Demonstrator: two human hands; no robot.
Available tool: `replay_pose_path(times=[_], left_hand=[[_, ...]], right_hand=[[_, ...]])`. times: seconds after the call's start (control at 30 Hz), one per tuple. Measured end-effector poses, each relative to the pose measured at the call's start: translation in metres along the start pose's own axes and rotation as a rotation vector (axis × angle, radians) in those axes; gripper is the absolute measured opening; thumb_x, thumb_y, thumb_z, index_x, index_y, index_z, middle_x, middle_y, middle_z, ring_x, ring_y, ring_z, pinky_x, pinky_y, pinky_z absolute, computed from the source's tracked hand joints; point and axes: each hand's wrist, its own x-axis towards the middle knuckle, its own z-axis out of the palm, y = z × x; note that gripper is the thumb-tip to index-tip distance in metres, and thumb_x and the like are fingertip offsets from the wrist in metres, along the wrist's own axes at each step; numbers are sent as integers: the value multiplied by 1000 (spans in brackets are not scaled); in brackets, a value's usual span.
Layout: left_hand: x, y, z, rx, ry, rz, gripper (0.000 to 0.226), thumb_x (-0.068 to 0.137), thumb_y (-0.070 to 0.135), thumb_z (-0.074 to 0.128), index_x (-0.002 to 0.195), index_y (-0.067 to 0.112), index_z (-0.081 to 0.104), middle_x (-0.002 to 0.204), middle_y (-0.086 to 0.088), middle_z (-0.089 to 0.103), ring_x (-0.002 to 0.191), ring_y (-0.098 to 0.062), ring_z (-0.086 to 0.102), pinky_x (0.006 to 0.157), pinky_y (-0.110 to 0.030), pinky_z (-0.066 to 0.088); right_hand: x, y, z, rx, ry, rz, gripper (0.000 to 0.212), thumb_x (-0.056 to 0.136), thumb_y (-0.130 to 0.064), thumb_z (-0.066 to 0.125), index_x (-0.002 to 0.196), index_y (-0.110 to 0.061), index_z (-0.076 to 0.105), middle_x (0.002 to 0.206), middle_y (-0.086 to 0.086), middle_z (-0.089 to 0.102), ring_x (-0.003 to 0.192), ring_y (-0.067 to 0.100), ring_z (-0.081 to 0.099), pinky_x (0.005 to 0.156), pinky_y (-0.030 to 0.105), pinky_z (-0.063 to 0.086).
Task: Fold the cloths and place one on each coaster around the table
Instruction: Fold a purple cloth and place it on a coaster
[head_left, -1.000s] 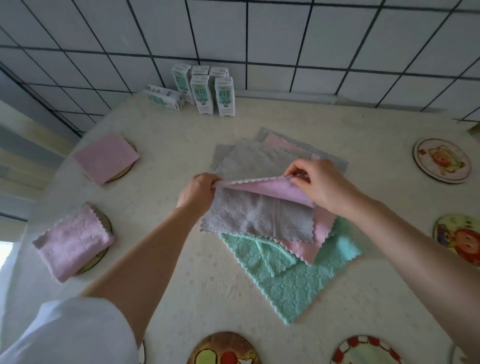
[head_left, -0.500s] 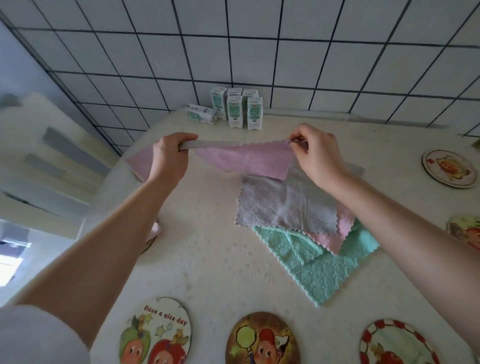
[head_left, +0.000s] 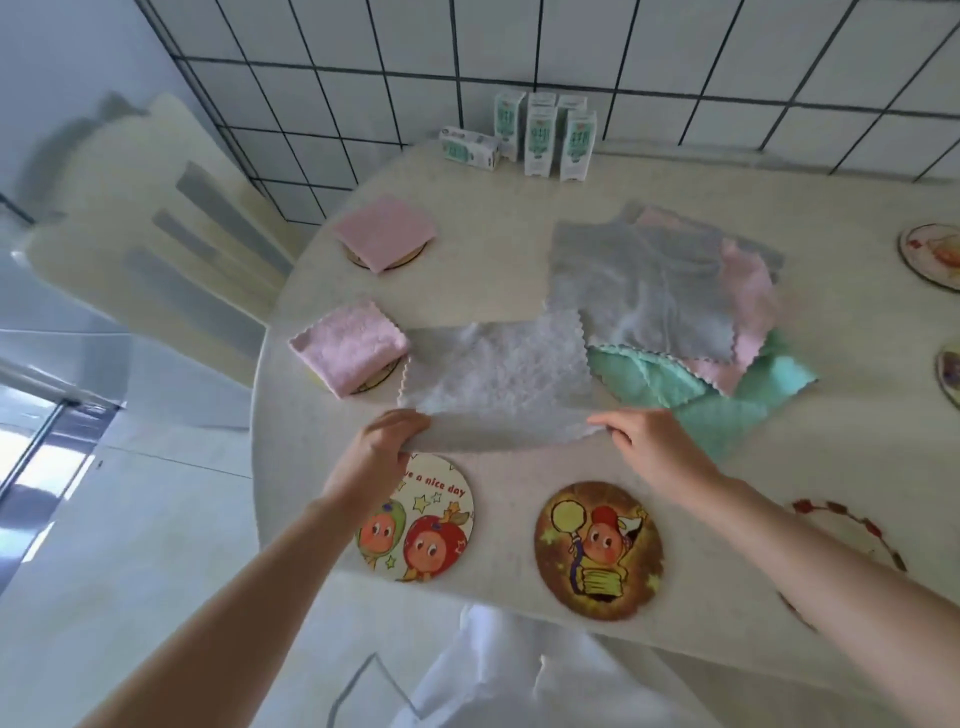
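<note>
Both hands, left hand and right hand, pinch the pale grey scalloped cloth by its near corners.

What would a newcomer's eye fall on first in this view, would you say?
First, the left hand and right hand pinching the near edge of a pale cloth spread at the front middle of the table. Behind it to the right lies a heap of grey, pink and green cloths. At the left, the far pink cloth and near pink cloth sit folded on coasters, while the fruit coaster and balloon coaster in front lie bare.
</note>
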Motion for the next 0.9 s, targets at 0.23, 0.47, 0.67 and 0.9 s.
replay_pose_path(times=[0.23, 0.47, 0.67, 0.9], left_hand=[[-89, 3, 22, -48, -142, 7, 41, 66, -12, 75, 104, 5, 72, 105, -14, 71, 97, -27, 69, 91, -40, 52], [-115, 9, 7, -179, -282, -193, 35, 78, -5, 67, 102, 19, 74, 86, 8, 71, 74, -7, 63, 69, -15, 50], [-70, 0, -5, -351, -217, -545, 18, 81, 4, 69, 92, 17, 74, 74, 9, 66, 66, -4, 61, 57, -4, 44], [-2, -18, 3, -726, -14, -923, 15, 83, 7, 69, 97, 4, 71, 86, -11, 72, 80, -29, 69, 78, -41, 58]], right_hand=[[-74, 2, 46, -31, -127, 45, 31, 88, 2, 57, 112, -14, 68, 112, 1, 69, 102, 13, 66, 98, 21, 45], [-109, -4, 50, -18, -238, 105, 26, 87, -5, 59, 100, -24, 71, 92, -17, 68, 76, -11, 58, 73, 10, 47], [-67, 3, 36, 219, -24, 301, 15, 80, -7, 71, 91, -17, 72, 82, -9, 70, 78, 2, 64, 71, 15, 50], [13, 19, 30, 496, 154, 530, 9, 80, -16, 73, 87, -16, 69, 79, -2, 70, 76, 16, 67, 73, 32, 56]])
